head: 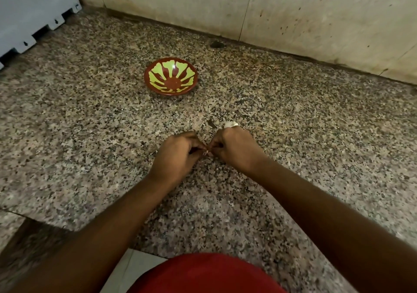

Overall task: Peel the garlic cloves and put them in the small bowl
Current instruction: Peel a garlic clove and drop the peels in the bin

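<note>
Head cam: both hands met mid-counter, fingertips together. Left hand (178, 155) & right hand (234, 150) each had fingers curled, pinching a small pale garlic clove (206, 153) between them; clove mostly hidden, peel state unclear. Small bowl (171, 76), red-brown w/ green pattern, sat on granite counter (90, 123) at approx 11 o'clock from hands, well apart, nothing visible inside. More garlic (231, 124), white, lay just beyond right hand at 12 o'clock. Stained wall (293, 17) behind.
</note>
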